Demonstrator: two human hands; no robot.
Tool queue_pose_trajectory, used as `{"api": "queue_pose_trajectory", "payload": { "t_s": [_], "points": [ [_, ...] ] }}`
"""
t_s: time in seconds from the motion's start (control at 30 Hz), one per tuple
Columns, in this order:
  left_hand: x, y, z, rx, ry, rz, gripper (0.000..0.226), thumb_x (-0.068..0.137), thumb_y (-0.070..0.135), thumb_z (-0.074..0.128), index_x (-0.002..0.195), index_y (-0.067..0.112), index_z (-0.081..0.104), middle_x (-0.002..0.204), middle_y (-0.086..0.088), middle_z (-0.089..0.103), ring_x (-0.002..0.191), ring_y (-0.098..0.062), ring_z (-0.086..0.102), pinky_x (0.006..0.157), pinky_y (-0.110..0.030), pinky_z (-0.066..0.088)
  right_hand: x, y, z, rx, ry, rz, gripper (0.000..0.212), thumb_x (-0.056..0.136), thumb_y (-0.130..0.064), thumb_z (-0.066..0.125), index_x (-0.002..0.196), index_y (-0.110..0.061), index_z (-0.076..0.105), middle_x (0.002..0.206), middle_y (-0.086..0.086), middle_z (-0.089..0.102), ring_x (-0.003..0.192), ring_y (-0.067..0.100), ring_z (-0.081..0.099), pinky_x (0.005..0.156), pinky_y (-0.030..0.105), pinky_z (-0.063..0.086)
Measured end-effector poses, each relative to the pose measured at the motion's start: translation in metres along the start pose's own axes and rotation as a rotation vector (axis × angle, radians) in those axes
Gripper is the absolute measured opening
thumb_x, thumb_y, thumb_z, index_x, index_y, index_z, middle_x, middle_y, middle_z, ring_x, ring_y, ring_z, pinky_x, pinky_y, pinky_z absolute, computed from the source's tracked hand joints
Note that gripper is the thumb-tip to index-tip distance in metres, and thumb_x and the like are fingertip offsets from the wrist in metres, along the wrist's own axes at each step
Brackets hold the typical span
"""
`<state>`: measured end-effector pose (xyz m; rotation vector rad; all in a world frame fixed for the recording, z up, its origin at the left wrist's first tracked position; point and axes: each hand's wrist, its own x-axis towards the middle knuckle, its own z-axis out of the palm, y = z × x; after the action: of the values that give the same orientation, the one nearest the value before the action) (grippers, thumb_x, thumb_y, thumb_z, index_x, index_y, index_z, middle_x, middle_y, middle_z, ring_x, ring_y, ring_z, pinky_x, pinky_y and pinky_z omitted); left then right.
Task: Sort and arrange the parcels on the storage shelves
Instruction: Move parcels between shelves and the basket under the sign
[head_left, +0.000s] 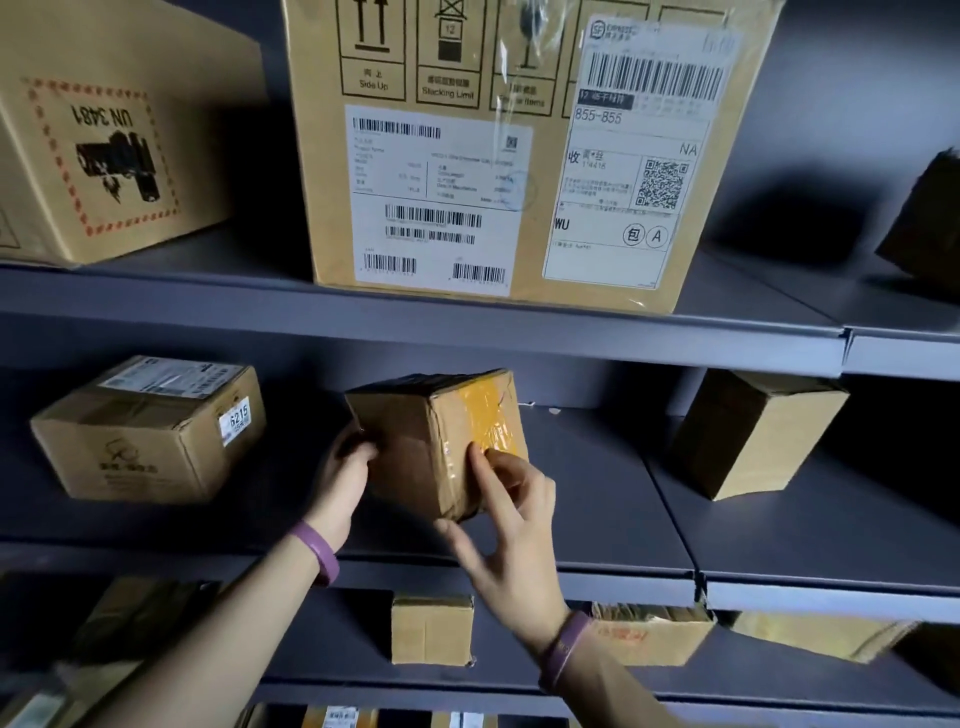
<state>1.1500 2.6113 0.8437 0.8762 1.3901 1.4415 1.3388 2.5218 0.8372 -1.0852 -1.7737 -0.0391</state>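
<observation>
Taped parcel (405, 436) tilted, L hand (345, 473) gripping its side, R hand (514, 525) pinching lower corner, 6215 box (145, 436) left of hands.

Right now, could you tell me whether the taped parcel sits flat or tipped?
Tipped: the taped parcel slants against the shelf lines, held between the left hand and right hand.

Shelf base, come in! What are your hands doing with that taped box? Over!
Left hand grips taped parcel at its left side; right hand holds its front corner. Parcel tilted over middle shelf. 6215 box and plain box clear either side.
</observation>
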Motion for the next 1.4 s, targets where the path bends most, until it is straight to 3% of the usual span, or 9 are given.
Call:
{"api": "queue_pose_trajectory", "payload": {
  "t_s": [0.17,0.3,0.4,0.6,0.9,1.03,1.2,1.3,1.4],
  "points": [
    [-0.021,0.018,-0.003,-0.074,-0.032,0.228,0.049,0.086,-0.004,0.04,0.126,0.015,0.061,0.125,-0.009,0.064,0.106,-0.022,0.058,0.081,-0.032,0.047,0.002,0.012,-0.006,0.157,0.087,0.231,0.059,0.089,-0.049,0.061,0.142,-0.031,0.04,0.135,-0.01,0.037,0.13,0.007,0.032,0.11,0.016,0.024],
    [-0.069,0.029,-0.002,0.007,-0.131,0.503,0.05,0.084,0.011,0.049,0.125,0.037,0.058,0.122,0.015,0.062,0.105,0.002,0.055,0.089,-0.009,0.042,0.016,0.034,-0.008,0.477,0.149,0.559,0.042,0.097,-0.04,0.05,0.138,-0.036,0.042,0.141,-0.014,0.045,0.135,0.011,0.04,0.116,0.041,0.032],
    [-0.1,0.022,0.007,0.192,-0.246,0.803,0.049,0.089,0.019,0.052,0.138,0.02,0.048,0.148,0.008,0.045,0.135,-0.009,0.039,0.109,-0.021,0.032,0.029,0.049,-0.005,0.636,0.132,0.658,0.037,0.104,-0.033,0.04,0.14,-0.029,0.045,0.14,-0.007,0.054,0.133,0.015,0.048,0.115,0.05,0.034],
    [-0.116,0.012,0.013,0.442,-0.218,1.099,0.05,0.085,0.018,0.048,0.135,0.012,0.05,0.149,-0.003,0.042,0.13,-0.008,0.035,0.102,-0.03,0.03,0.037,0.054,0.007,0.795,0.113,0.798,0.033,0.106,-0.029,0.034,0.132,-0.033,0.053,0.125,0.013,0.061,0.102,0.02,0.055,0.105,0.059,0.042],
    [-0.097,0.018,-0.002,0.195,-0.058,0.654,0.043,0.081,0.055,0.051,0.123,0.046,0.045,0.119,0.029,0.051,0.103,0.01,0.051,0.083,-0.005,0.04,0.031,0.054,0.001,0.761,0.166,0.769,0.034,0.093,-0.009,0.061,0.125,-0.004,0.049,0.125,0.018,0.059,0.116,0.029,0.058,0.101,0.052,0.047],
    [-0.073,0.03,-0.008,0.12,0.016,0.444,0.051,0.077,0.071,0.044,0.104,0.029,0.053,0.096,0.012,0.058,0.084,0.002,0.056,0.067,-0.011,0.042,0.027,0.043,-0.011,0.769,0.161,0.667,0.042,0.092,-0.026,0.058,0.131,-0.015,0.048,0.129,0.001,0.059,0.124,0.022,0.055,0.103,0.042,0.046],
    [-0.058,0.025,-0.013,0.083,0.003,0.441,0.011,0.09,0.026,0.064,0.085,0.02,0.057,0.076,0.017,0.066,0.07,0.008,0.059,0.063,-0.006,0.043,0.026,0.038,-0.017,0.736,0.143,0.669,0.037,0.086,-0.047,0.053,0.11,-0.019,0.055,0.11,-0.005,0.065,0.107,0.016,0.062,0.097,0.036,0.049],
    [-0.054,0.012,-0.016,0.082,-0.07,0.386,0.033,0.087,0.005,0.065,0.114,0.022,0.058,0.104,0.015,0.065,0.093,0.008,0.061,0.073,-0.004,0.045,0.024,0.042,-0.017,0.734,0.151,0.65,0.021,0.089,-0.02,0.065,0.106,-0.019,0.053,0.105,-0.005,0.067,0.095,0.004,0.065,0.081,0.019,0.052],
    [-0.05,0.003,-0.018,0.115,-0.076,0.317,0.042,0.084,0.001,0.067,0.122,0.016,0.057,0.113,0.005,0.064,0.105,-0.004,0.06,0.076,-0.006,0.047,0.019,0.046,-0.017,0.73,0.097,0.613,0.045,0.087,0.011,0.06,0.12,-0.017,0.049,0.119,0.002,0.061,0.105,0.011,0.064,0.089,0.025,0.053]
  ]
}}
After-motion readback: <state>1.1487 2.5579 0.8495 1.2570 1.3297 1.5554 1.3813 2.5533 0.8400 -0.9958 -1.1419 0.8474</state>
